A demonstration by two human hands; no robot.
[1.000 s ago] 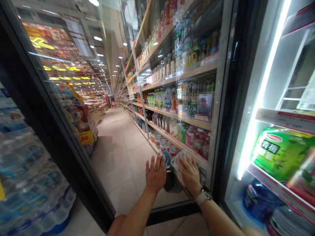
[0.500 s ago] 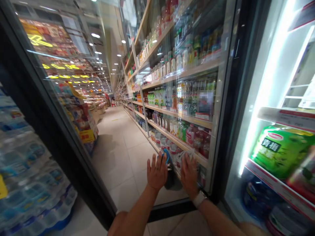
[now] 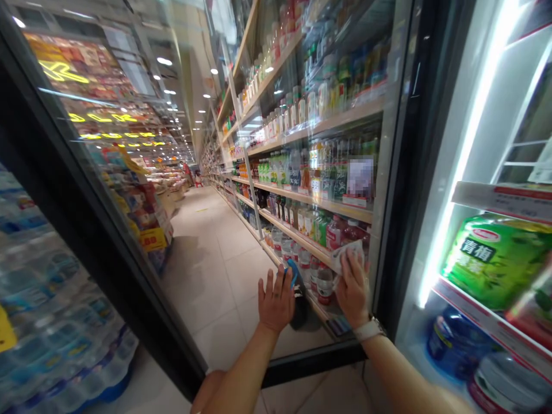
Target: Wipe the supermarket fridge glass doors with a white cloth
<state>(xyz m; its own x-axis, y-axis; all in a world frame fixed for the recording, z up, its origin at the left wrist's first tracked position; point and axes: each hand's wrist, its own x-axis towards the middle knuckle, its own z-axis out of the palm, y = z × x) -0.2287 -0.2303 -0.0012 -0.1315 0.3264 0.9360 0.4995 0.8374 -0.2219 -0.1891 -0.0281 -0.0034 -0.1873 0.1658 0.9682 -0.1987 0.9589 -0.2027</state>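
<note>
Here, the right hand [image 3: 353, 290] presses a crumpled white cloth [image 3: 347, 256] flat against the glass door [image 3: 345, 138] of a drinks cooler, with the cloth bunched under the fingers and a corner poking up past the fingertips. A pale watch [image 3: 369, 330] with a wide strap sits on that wrist. The two hands are well apart from each other. The left hand [image 3: 276, 303] stands open, its fingers [image 3: 278, 279] spread and upright, and it looks flat on the same smooth pane, with a ring on one finger. Just beside its fingertips is a blue-topped object [image 3: 293, 275] with a dark body below it; whether the hand grips it, or whether it sits in front of the glass, I cannot tell.

Behind the pane, wooden shelves [image 3: 310, 201] carry rows of plastic drink bottles [image 3: 293, 169] with bright labels. The door's black frame [image 3: 414, 190] runs up to the right, and past it a lit shelf holds a glossy green bag [image 3: 485, 261] above a blue bottle [image 3: 452, 345]. To the left, shrink-wrapped water bottles [image 3: 47, 287] stand in a stack, and pale square floor tiles [image 3: 207, 293] run down the long aisle.
</note>
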